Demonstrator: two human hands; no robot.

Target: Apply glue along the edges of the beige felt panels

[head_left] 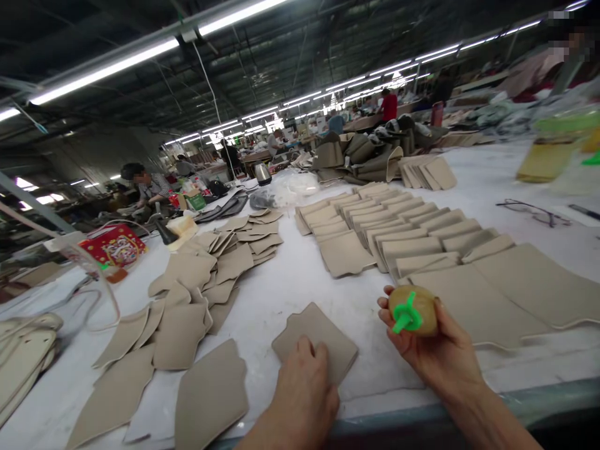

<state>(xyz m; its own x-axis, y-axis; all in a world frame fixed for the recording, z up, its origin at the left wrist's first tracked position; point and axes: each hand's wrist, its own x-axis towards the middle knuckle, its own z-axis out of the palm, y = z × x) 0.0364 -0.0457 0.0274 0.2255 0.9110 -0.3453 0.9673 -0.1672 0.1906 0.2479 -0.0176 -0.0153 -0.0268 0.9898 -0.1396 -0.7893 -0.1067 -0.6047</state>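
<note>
My right hand is wrapped round a rounded, yellowish squeeze bottle with a bright green nozzle pointing toward me. It is held above the white table, near the front edge of a row of beige panels. The curled fingers of my left hand press on a small grey-beige panel with a notched edge, which lies flat; part of it is hidden under the hand. Left of that hand lies a larger loose panel, apart from it.
Overlapping panels lie in a loose pile to the left. Folded panels stand in rows to the right. Eyeglasses rest at far right. A red box and a kettle stand farther back, with people working beyond.
</note>
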